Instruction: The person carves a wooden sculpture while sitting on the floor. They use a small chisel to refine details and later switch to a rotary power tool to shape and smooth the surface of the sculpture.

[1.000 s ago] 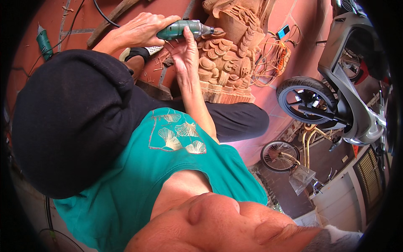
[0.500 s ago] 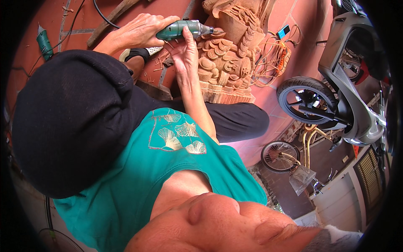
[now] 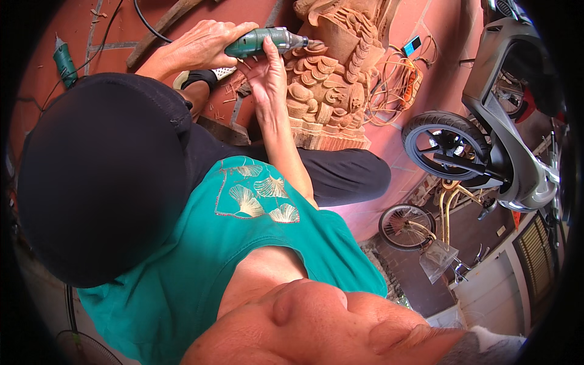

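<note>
My left hand [image 3: 208, 44] is wrapped round the rear of a green rotary tool [image 3: 258, 42], one finger stretched along its top. My right hand [image 3: 269, 79] supports the tool's front from below, thumb up against its side and fingers partly hidden beneath it. The metal nose points right, its short bit reaching the scale-like relief on a reddish-brown wood carving [image 3: 328, 82]. From here I cannot tell whether the bit touches the wood. Deep rounded scales, scrolls and a bead-like band cover the carving, which stands beyond my right hand.
A second green tool [image 3: 64, 62] lies on the red tiles at left, near a cord. An orange power strip [image 3: 412, 85] with coiled cable and a small phone-like device [image 3: 412, 46] lie right of the carving. A motorbike [image 3: 511, 115] and a bicycle [image 3: 406, 226] stand at right.
The rotary tool and both hands have shifted very slightly left. The black-clothed knee at left has moved a little, its cloth now smoother. The grip is unchanged.
</note>
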`<state>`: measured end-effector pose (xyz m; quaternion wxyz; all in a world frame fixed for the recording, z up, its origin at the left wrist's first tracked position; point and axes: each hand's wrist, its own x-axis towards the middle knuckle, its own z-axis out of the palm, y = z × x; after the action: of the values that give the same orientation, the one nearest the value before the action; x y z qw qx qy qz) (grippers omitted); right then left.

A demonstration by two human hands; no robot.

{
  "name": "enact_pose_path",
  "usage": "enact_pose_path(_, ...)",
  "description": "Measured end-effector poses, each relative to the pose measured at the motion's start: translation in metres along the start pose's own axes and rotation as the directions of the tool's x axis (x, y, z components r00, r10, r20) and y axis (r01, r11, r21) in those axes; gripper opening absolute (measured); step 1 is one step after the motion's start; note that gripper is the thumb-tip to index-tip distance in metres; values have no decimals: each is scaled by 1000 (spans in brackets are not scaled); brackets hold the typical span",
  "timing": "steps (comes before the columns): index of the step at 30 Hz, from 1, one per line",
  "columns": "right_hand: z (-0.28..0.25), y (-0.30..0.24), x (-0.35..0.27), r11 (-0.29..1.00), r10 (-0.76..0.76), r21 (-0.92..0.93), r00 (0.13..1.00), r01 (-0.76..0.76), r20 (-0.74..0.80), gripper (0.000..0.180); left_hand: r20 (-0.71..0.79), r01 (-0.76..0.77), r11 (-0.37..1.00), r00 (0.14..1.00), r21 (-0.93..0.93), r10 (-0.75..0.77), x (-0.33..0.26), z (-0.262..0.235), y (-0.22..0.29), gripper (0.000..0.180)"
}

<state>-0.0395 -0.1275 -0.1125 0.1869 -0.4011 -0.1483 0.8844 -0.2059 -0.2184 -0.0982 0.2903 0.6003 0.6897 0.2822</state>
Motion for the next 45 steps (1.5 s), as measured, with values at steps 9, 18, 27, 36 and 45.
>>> enact_pose_path(9, -2, 2, 3, 1000, 6, -15, 1000, -6, 0, 46, -16, -8, 1000, 1000, 29, 8, -1, 2, -3, 75)
enact_pose_path(18, -4, 3, 6, 999, 32, -28, 999, -32, -4, 45, -17, 15, 1000, 1000, -22, -15, -3, 4, -4, 76)
enact_pose_path(27, -5, 5, 8, 999, 39, -18, 999, -39, -15, 46, 1, 33, 999, 999, -43, -33, -3, 6, -5, 74)
enact_pose_path(36, -8, 7, 9, 997, 78, 8, 997, -78, -18, 43, 36, 65, 997, 997, -31, -64, -2, 2, 0, 74)
enact_pose_path(45, -8, 8, 8, 997, 70, -27, 997, -70, -32, 44, 2, 43, 999, 999, -27, -43, -5, 8, -5, 73)
